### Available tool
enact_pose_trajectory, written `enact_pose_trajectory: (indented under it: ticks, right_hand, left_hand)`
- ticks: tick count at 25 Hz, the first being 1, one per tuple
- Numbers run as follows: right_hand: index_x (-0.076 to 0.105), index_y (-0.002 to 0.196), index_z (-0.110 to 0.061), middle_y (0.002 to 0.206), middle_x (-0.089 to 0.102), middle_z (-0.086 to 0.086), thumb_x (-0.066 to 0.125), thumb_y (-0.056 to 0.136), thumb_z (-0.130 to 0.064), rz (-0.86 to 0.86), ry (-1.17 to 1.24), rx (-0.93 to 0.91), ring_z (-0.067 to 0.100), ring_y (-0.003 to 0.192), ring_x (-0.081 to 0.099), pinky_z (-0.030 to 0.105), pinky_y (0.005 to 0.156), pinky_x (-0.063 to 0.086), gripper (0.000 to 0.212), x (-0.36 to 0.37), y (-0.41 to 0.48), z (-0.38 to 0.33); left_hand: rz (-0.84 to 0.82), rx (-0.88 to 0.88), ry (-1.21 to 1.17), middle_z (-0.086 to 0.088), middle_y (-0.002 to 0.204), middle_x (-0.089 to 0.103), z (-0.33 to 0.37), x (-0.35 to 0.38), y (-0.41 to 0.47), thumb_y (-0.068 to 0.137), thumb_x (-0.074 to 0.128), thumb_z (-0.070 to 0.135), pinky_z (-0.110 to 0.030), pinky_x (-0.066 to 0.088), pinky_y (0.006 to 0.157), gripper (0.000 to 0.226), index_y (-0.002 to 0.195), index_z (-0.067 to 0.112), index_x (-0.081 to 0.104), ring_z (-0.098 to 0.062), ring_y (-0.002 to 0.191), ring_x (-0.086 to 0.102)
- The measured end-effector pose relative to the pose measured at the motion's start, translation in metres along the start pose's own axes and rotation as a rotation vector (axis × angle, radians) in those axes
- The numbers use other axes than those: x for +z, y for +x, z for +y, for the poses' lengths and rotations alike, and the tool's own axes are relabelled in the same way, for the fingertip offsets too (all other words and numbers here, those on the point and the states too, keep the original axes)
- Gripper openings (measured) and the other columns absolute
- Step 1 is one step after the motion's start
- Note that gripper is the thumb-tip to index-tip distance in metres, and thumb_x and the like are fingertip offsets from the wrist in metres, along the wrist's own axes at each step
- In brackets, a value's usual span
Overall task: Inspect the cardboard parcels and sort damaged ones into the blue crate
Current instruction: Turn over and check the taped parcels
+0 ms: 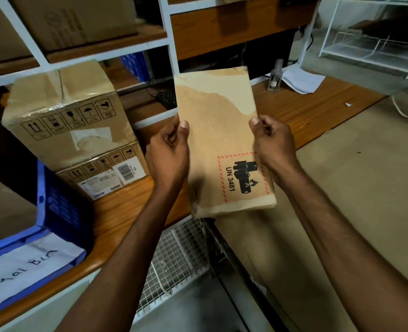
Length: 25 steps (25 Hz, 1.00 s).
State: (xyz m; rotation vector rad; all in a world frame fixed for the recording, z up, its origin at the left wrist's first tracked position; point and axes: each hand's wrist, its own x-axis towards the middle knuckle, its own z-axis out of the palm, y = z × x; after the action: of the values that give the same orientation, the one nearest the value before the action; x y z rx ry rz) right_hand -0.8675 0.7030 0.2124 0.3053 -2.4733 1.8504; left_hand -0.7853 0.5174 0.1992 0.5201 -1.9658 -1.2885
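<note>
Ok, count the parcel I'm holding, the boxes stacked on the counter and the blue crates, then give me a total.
Held flat parcel: 1
Stacked cardboard boxes: 2
Blue crates: 2
Total: 5

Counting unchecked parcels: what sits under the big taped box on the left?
Under the taped box lies a second cardboard box with barcode labels, resting on the wooden counter. Its top and rear are covered, so damage there cannot be seen.
</note>
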Motion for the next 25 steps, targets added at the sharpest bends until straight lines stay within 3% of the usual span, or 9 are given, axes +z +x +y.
enact_pose_trajectory:
  ticks: [2, 5, 9, 12, 15, 18, 22, 23, 25]
  right_hand:
    - [0.064, 0.121, -0.027, 0.099, 0.075, -0.008, 0.048, 0.107, -0.042, -0.055, 0.04, 0.063, 0.008, 0.083, 0.073, 0.031, 0.066, 0.056, 0.026, 0.001, -0.006, 0.003]
    - [0.058, 0.132, -0.028, 0.109, 0.073, -0.009, 0.054, 0.106, -0.038, -0.097, -0.013, 0.031, 0.009, 0.095, 0.071, 0.034, 0.073, 0.059, 0.028, 0.011, -0.016, 0.008]
    - [0.054, 0.137, -0.031, 0.117, 0.072, -0.009, 0.061, 0.102, -0.03, -0.175, 0.014, 0.078, 0.013, 0.104, 0.07, 0.045, 0.089, 0.06, 0.036, 0.011, -0.013, 0.01]
    - [0.054, 0.14, -0.03, 0.121, 0.071, -0.007, 0.066, 0.098, -0.03, -0.079, -0.098, 0.002, 0.015, 0.107, 0.069, 0.045, 0.09, 0.059, 0.044, 0.01, -0.009, 0.008]
    - [0.038, 0.15, -0.031, 0.126, 0.066, -0.009, 0.075, 0.091, -0.033, -0.179, -0.103, 0.003, 0.014, 0.111, 0.065, 0.041, 0.089, 0.058, 0.07, 0.012, -0.017, 0.006]
    - [0.023, 0.155, -0.034, 0.12, 0.059, -0.016, 0.085, 0.083, -0.032, -0.188, -0.127, -0.034, 0.008, 0.104, 0.061, 0.027, 0.076, 0.053, 0.096, 0.017, -0.02, 0.005]
    - [-0.003, 0.161, -0.036, 0.127, 0.051, -0.019, 0.091, 0.073, -0.013, -0.452, -0.101, 0.0, 0.004, 0.115, 0.055, 0.017, 0.077, 0.051, 0.131, -0.001, -0.02, 0.012]
    - [-0.003, 0.162, -0.037, 0.131, 0.053, -0.018, 0.093, 0.07, -0.011, -0.48, -0.103, 0.005, 0.004, 0.117, 0.056, 0.021, 0.084, 0.053, 0.135, -0.004, -0.021, 0.012]
    - [0.023, 0.159, -0.032, 0.13, 0.061, -0.015, 0.093, 0.073, -0.022, -0.347, -0.097, -0.034, 0.006, 0.117, 0.06, 0.036, 0.097, 0.055, 0.112, -0.005, -0.023, 0.019]
  left_hand:
    - [-0.085, -0.017, -0.023, 0.011, 0.131, 0.071, -0.001, -0.001, -0.001, 0.099, 0.064, 0.047, -0.042, 0.055, 0.103, 0.047, 0.143, 0.03, 0.062, -0.002, 0.118, 0.065]
    - [-0.3, -0.063, -0.052, 0.011, 0.146, 0.058, -0.006, -0.008, -0.007, 0.099, 0.069, 0.038, -0.041, 0.052, 0.105, 0.068, 0.158, 0.034, 0.036, -0.008, 0.129, 0.058]
    - [-0.361, -0.082, -0.148, 0.009, 0.149, 0.056, -0.014, -0.014, -0.007, 0.094, 0.074, 0.037, -0.049, 0.053, 0.106, 0.079, 0.161, 0.033, 0.033, -0.01, 0.13, 0.059]
    - [-0.367, -0.106, -0.161, 0.004, 0.154, 0.053, -0.015, -0.013, -0.004, 0.089, 0.079, 0.036, -0.051, 0.052, 0.107, 0.087, 0.161, 0.033, 0.031, -0.015, 0.135, 0.057]
    - [-0.409, -0.083, -0.111, 0.011, 0.153, 0.048, -0.013, -0.012, -0.006, 0.09, 0.08, 0.03, -0.033, 0.06, 0.096, 0.092, 0.163, 0.032, 0.024, -0.004, 0.125, 0.056]
    - [-0.561, -0.08, -0.044, 0.014, 0.159, 0.033, -0.009, -0.015, -0.008, 0.086, 0.082, 0.032, -0.005, 0.047, 0.082, 0.115, 0.164, 0.042, -0.003, 0.007, 0.12, 0.045]
    - [-0.71, -0.044, 0.007, 0.019, 0.162, 0.02, -0.017, -0.028, -0.016, 0.083, 0.085, 0.031, -0.002, 0.039, 0.09, 0.134, 0.159, 0.042, -0.025, 0.006, 0.133, 0.036]
    - [-0.766, -0.022, 0.024, 0.023, 0.16, 0.017, -0.018, -0.031, -0.017, 0.08, 0.087, 0.03, -0.004, 0.038, 0.093, 0.14, 0.156, 0.043, -0.03, 0.009, 0.134, 0.034]
    - [-0.739, -0.055, -0.006, 0.023, 0.165, 0.012, -0.022, -0.033, -0.017, 0.079, 0.088, 0.029, -0.008, 0.04, 0.101, 0.14, 0.157, 0.045, -0.027, 0.013, 0.134, 0.034]
